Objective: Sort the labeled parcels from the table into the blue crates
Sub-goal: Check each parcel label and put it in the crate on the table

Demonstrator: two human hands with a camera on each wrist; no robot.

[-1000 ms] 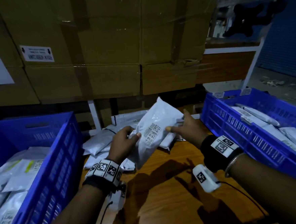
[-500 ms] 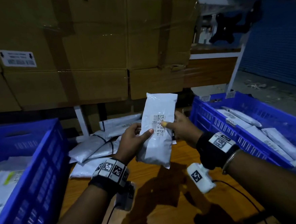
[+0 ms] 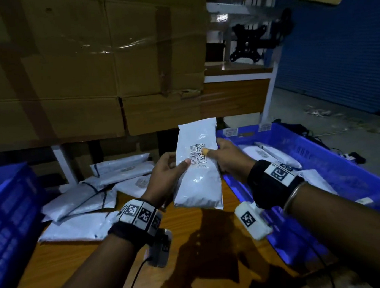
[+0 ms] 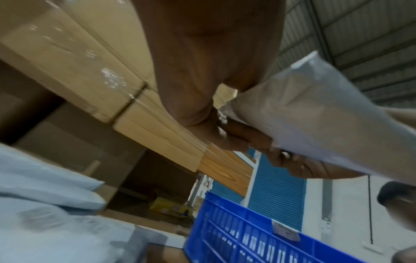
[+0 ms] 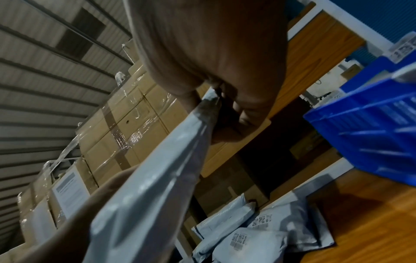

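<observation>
Both hands hold one white plastic parcel [image 3: 198, 183] upright above the wooden table [image 3: 205, 244], its barcode label [image 3: 197, 154] facing me. My left hand [image 3: 167, 174] grips its left edge, thumb across the front. My right hand [image 3: 227, 157] grips the right edge, thumb pressed on the label. The same parcel [image 4: 315, 115] shows from the left wrist, and edge-on as the parcel [image 5: 146, 195] from the right wrist. One blue crate [image 3: 334, 160] with several parcels stands at the right, another blue crate [image 3: 8, 221] at the left. More white parcels [image 3: 84, 196] lie piled on the table behind my left hand.
Stacked cardboard boxes [image 3: 89, 67] wrapped in film rise close behind the table. A white table leg [image 3: 65, 163] stands behind the pile. Beyond the right crate lie a grey floor [image 3: 330, 111] and a blue shutter [image 3: 347, 54]. Cables run from both wrist cameras.
The parcel has turned from tilted to upright with its label facing me. Both hands kept their hold, and the view has swung to the right.
</observation>
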